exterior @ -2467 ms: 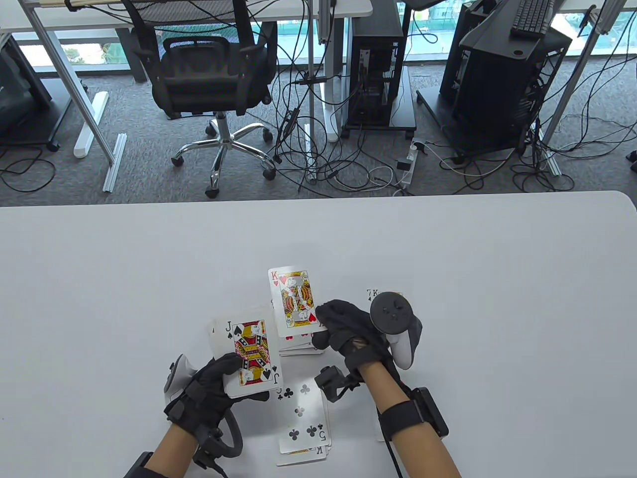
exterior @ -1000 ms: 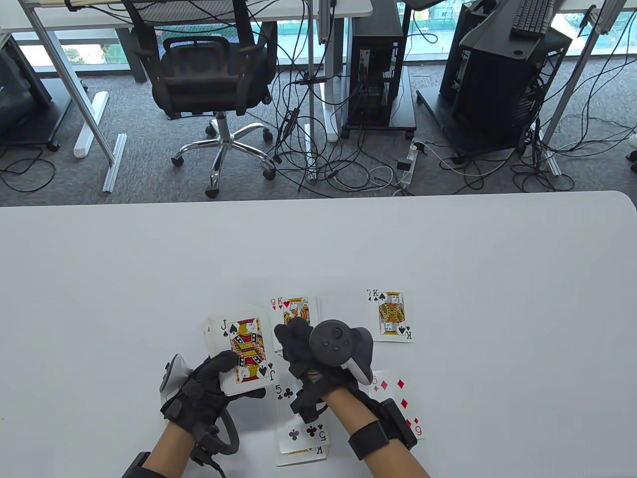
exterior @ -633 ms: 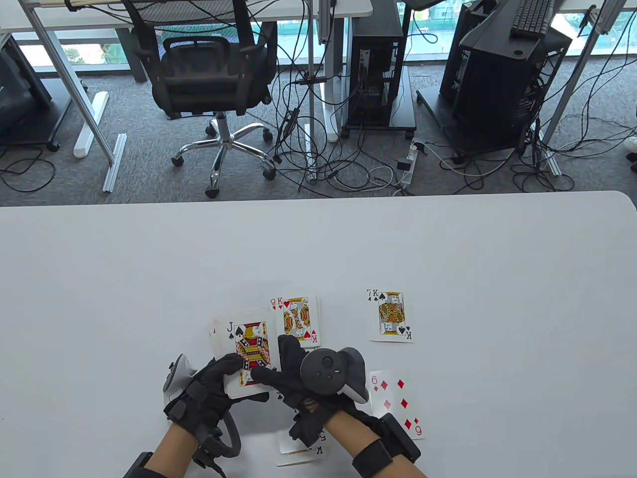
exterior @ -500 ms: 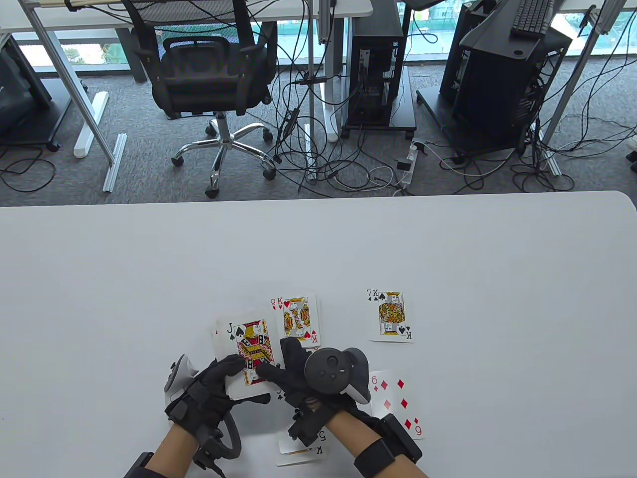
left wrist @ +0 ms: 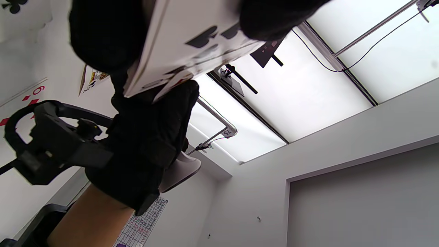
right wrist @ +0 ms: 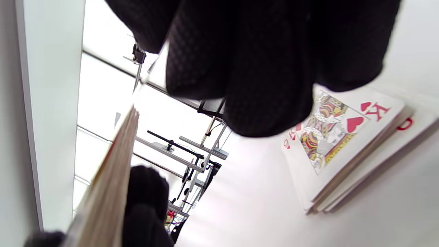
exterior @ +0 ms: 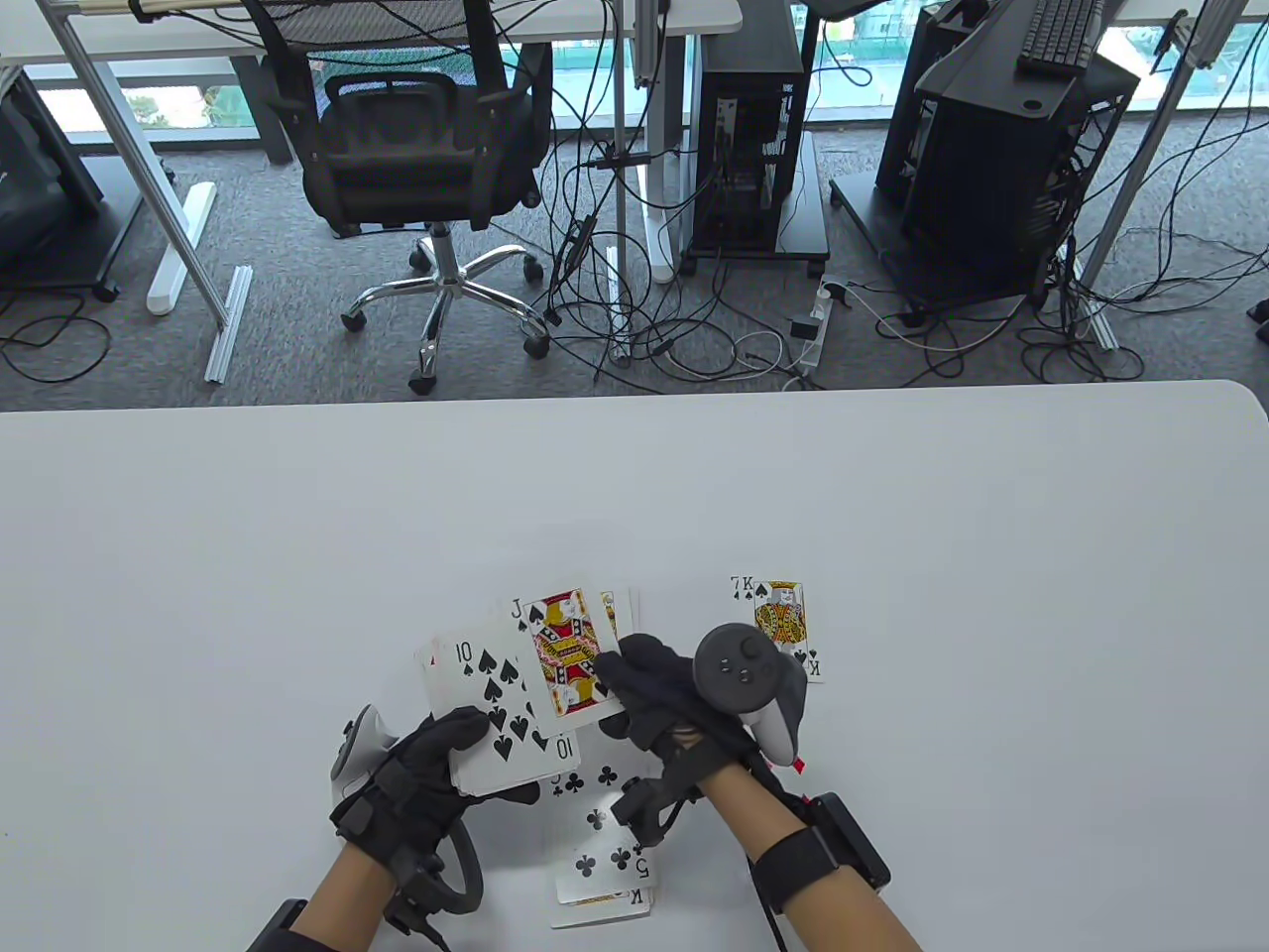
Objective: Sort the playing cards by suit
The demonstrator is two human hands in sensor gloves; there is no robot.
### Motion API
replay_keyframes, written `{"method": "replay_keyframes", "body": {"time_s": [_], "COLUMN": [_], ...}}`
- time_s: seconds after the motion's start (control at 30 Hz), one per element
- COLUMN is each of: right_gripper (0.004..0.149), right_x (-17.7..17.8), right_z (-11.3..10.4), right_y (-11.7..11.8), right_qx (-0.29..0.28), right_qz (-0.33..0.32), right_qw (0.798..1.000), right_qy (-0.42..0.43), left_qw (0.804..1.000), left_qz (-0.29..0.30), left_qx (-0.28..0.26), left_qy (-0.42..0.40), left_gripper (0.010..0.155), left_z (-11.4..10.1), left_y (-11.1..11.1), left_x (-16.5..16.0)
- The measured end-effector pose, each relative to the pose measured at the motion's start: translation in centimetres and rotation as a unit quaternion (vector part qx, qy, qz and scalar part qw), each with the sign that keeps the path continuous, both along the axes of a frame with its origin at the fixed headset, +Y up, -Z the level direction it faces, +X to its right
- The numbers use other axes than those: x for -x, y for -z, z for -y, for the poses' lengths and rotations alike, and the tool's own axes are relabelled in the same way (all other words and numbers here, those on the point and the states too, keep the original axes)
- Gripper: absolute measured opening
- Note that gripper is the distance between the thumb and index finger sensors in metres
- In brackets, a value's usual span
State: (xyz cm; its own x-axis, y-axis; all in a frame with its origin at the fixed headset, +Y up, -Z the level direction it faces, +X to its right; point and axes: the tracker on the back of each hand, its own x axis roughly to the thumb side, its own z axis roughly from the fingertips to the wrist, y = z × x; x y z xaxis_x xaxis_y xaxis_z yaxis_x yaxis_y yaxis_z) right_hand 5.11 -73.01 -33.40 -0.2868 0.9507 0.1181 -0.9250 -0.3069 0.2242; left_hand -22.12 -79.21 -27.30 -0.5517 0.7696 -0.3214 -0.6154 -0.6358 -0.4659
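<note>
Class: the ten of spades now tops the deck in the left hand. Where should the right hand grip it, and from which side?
Pinch the ten of spades at its free right edge, coming in from the right. The left hand wraps the deck's lower left, so that side is blocked, and the right hand still holds the jack of spades just beside it.

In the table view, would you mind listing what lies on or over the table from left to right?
Black-gloved left hand → ten of spades atop its held deck → jack of spades card → black-gloved right hand → king of spades pile.
</note>
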Motion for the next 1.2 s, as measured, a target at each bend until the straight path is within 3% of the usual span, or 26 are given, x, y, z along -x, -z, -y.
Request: {"method": "replay_keyframes", "body": {"time_s": [0.13, 0.2, 0.3, 0.43, 0.57, 0.77, 0.87, 1.07, 1.2], "right_gripper": [0.042, 0.042, 0.042, 0.043, 0.045, 0.052, 0.054, 0.057, 0.058], "right_x": [-3.5, -5.4, -8.5, -11.2, -12.1, -11.6, -11.0, -9.4, -9.0], "right_z": [0.4, 0.2, 0.1, 0.9, 2.2, 3.3, 3.5, 4.1, 4.1], "right_y": [2.3, 3.2, 4.4, 5.2, 5.2, 5.4, 5.6, 5.8, 5.6], "right_qx": [0.080, 0.064, 0.050, 0.050, 0.066, 0.080, 0.072, 0.075, 0.065], "right_qz": [0.021, 0.073, 0.156, 0.205, 0.217, 0.185, 0.159, 0.121, 0.122], "right_qw": [0.993, 0.994, 0.981, 0.932, 0.897, 0.816, 0.792, 0.726, 0.708], "right_qy": [0.081, 0.045, -0.101, -0.294, -0.378, -0.542, -0.585, -0.672, -0.692], "left_qw": [1.000, 1.000, 1.000, 1.000, 1.000, 1.000, 1.000, 1.000, 1.000], "left_qz": [-0.001, -0.002, -0.002, 0.000, -0.001, 0.001, 0.001, -0.001, 0.001], "left_qx": [-0.001, -0.002, 0.000, 0.000, -0.002, 0.002, 0.004, 0.005, 0.004], "left_qy": [0.001, 0.001, 0.003, 0.003, 0.007, 0.010, 0.011, 0.012, 0.012], "left_gripper": [0.058, 0.058, 0.058, 0.058, 0.058, 0.058, 0.058, 0.058, 0.058], "left_z": [0.0, 0.0, 0.1, 0.0, 0.1, 0.3, 0.4, 0.4, 0.4], "left_y": [0.0, 0.1, 0.1, 0.1, 0.1, 0.2, 0.2, 0.2, 0.3], "left_x": [0.0, 0.0, 0.0, -0.1, 0.0, -0.1, -0.1, 0.0, 0.0]}}
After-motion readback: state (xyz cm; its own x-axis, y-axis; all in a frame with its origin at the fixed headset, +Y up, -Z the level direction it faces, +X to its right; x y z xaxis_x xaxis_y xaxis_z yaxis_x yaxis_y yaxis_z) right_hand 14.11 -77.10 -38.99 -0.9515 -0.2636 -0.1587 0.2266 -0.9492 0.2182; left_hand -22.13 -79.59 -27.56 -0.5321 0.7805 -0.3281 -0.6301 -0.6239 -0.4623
